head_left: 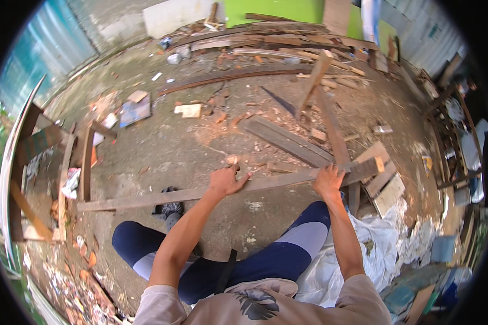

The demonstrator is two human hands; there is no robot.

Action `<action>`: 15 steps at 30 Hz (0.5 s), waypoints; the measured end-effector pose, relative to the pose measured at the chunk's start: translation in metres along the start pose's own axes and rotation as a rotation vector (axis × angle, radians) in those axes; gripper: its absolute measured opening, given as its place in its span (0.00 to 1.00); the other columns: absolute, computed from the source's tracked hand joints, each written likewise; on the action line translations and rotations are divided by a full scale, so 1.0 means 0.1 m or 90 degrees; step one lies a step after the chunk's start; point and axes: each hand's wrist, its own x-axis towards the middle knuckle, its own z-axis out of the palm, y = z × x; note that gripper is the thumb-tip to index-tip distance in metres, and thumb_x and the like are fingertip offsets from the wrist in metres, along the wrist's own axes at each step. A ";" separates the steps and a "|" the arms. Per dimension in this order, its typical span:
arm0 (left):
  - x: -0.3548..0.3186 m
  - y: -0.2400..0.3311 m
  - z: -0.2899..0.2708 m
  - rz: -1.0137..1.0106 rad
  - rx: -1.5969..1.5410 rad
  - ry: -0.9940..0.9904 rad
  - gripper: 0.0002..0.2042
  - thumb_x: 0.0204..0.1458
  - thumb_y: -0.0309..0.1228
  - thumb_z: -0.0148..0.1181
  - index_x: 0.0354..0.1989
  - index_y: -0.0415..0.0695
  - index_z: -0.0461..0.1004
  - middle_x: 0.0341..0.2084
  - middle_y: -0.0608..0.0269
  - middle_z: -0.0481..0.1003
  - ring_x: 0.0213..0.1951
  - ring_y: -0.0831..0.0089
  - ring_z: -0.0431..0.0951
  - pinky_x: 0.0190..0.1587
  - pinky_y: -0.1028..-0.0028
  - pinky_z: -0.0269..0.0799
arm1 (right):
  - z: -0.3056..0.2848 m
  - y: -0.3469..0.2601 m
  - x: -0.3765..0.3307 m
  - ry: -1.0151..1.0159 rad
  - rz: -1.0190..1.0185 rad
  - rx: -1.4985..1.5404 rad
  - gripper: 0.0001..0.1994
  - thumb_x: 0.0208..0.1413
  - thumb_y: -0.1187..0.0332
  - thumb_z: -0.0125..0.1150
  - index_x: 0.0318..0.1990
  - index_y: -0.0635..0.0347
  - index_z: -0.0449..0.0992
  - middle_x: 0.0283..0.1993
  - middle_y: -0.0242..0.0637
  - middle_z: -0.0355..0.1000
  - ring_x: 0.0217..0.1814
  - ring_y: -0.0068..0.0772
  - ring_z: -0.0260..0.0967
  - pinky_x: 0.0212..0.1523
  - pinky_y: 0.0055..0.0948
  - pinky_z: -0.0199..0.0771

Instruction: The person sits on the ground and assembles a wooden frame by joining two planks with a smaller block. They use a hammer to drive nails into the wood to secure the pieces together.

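A long, weathered wooden beam (195,193) lies crosswise in front of my knees, its right end raised on other timber. My left hand (228,180) grips the beam near its middle, thumb stretched along it and fingers over the far edge. Farther right, my right hand (329,181) is wrapped over the same beam, close to where an upright-leaning board (332,127) meets it. Beyond my hands, a pair of grey planks (287,142) lies slanted on the ground among wood chips. A dark tapered blade (279,101), like a handsaw's, rests against a wooden post (313,81).
A pile of old boards (276,40) stretches along the far wall. Wooden frames stand at the left (87,162) and right (444,141). White plastic sheeting (377,244) lies beside my right knee, near short boards (385,189). Debris (70,287) covers the lower left.
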 end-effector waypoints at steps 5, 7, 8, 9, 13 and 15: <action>-0.25 -0.24 0.04 -0.090 -0.021 0.044 0.32 0.57 0.63 0.47 0.48 0.45 0.80 0.30 0.49 0.82 0.38 0.52 0.83 0.41 0.56 0.77 | 0.17 -0.62 0.03 0.125 -0.349 0.120 0.36 0.51 0.56 0.65 0.66 0.58 0.64 0.68 0.54 0.60 0.75 0.53 0.50 0.73 0.60 0.42; -0.30 -0.25 0.08 -0.074 -0.027 0.118 0.30 0.56 0.60 0.49 0.46 0.44 0.80 0.27 0.50 0.82 0.35 0.52 0.83 0.40 0.57 0.78 | 0.11 -0.93 -0.09 0.051 -0.449 0.134 0.37 0.52 0.52 0.66 0.67 0.57 0.63 0.68 0.54 0.60 0.75 0.53 0.51 0.74 0.57 0.43; -0.31 -0.26 0.11 -0.076 -0.037 0.147 0.29 0.56 0.59 0.50 0.44 0.45 0.81 0.26 0.50 0.82 0.34 0.52 0.83 0.39 0.57 0.78 | 0.06 -1.03 -0.15 0.014 -0.491 0.139 0.38 0.52 0.50 0.66 0.67 0.56 0.62 0.67 0.54 0.61 0.75 0.52 0.51 0.74 0.56 0.43; -0.32 -0.29 0.18 -0.079 -0.046 0.176 0.27 0.56 0.58 0.51 0.42 0.45 0.81 0.26 0.51 0.82 0.32 0.52 0.83 0.37 0.57 0.78 | 0.00 -1.10 -0.22 -0.010 -0.496 0.121 0.37 0.52 0.49 0.66 0.67 0.57 0.63 0.67 0.53 0.61 0.74 0.52 0.52 0.73 0.56 0.45; -0.33 -0.30 0.22 -0.101 -0.083 0.226 0.23 0.55 0.55 0.55 0.37 0.45 0.82 0.23 0.53 0.81 0.28 0.53 0.83 0.34 0.57 0.78 | -0.03 -1.21 -0.25 -0.074 -0.470 0.099 0.35 0.53 0.48 0.66 0.64 0.58 0.65 0.64 0.50 0.65 0.71 0.51 0.57 0.68 0.54 0.52; -0.31 -0.26 0.19 -0.099 -0.080 0.235 0.23 0.55 0.54 0.55 0.36 0.45 0.82 0.23 0.53 0.81 0.28 0.54 0.83 0.33 0.58 0.78 | 0.07 -1.19 -0.19 -0.060 -0.460 0.117 0.33 0.53 0.50 0.67 0.61 0.59 0.66 0.62 0.49 0.66 0.69 0.50 0.59 0.65 0.54 0.54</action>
